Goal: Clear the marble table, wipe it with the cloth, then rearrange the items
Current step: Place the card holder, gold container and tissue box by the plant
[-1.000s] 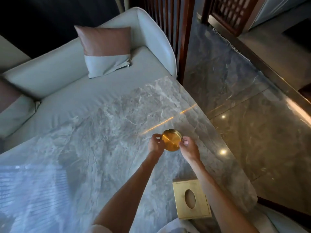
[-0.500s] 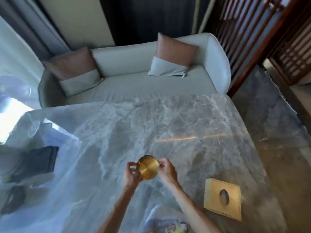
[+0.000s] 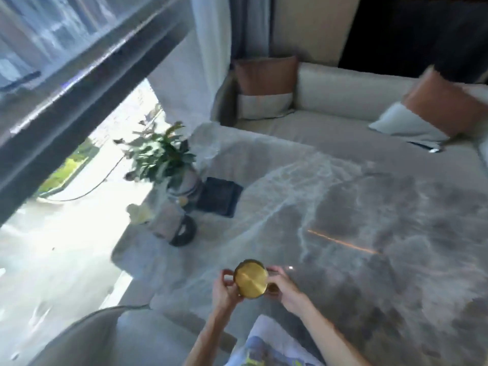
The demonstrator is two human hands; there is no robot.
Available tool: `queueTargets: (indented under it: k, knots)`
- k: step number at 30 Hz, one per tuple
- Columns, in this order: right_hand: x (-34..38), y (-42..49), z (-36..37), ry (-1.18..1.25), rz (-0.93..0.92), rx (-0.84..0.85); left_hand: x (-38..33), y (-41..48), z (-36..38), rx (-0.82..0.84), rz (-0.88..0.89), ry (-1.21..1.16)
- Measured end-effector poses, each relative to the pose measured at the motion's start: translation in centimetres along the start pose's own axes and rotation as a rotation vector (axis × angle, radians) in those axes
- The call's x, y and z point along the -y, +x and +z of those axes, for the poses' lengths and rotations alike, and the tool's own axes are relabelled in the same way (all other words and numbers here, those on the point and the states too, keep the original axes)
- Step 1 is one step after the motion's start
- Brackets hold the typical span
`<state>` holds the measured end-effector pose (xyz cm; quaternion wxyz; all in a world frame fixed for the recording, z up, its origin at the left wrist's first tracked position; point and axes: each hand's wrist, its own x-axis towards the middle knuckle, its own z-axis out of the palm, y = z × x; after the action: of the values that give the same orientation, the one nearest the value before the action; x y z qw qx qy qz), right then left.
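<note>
The round gold tin is up in the air over the near edge of the marble table. The left hand and right hand pinch its sides with curled fingers. It looks hard, shiny and slippery, and probably light, so the rim is the best place to hold. Farther along the table from the tin stand a plant vase and a dark cloth.

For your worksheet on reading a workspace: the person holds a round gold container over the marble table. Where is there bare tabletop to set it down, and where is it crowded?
Bare marble spreads right of the hands, around the orange light streak up to the sofa, and directly ahead of the gold container. Crowded: the table's far left end, where the plant vase, dark cloth and black ring-shaped object cluster.
</note>
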<state>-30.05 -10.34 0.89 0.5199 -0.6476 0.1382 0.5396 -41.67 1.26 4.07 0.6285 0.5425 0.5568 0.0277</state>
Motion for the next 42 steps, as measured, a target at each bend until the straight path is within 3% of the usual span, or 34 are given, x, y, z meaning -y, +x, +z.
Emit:
queueTargets:
  k: [5,8,12,22,32,42]
  knots:
    - [-0.1,0.7,10.0,0.257,0.165,0.223,0.1,3.7,-8.9,-0.028,0.066,0.083]
    - [0.0,1.5,13.6,0.244,0.209,0.249,0.6,6.1,-12.2,-0.139,0.121,0.197]
    - [0.9,3.3,15.3,0.105,0.143,0.295,0.5,8.7,-14.5,-0.167,0.141,0.268]
    - [3.1,8.0,15.7,-0.187,0.012,-0.138,-0.7,13.1,-12.5,-0.145,0.146,0.247]
    - [5.5,12.0,17.3,-0.332,-0.035,-0.188,-0.9,17.5,-11.3,-0.151,0.065,0.154]
    - [6.6,13.1,17.1,-0.379,-0.057,-0.224,0.0,19.9,-10.7,-0.145,0.060,0.261]
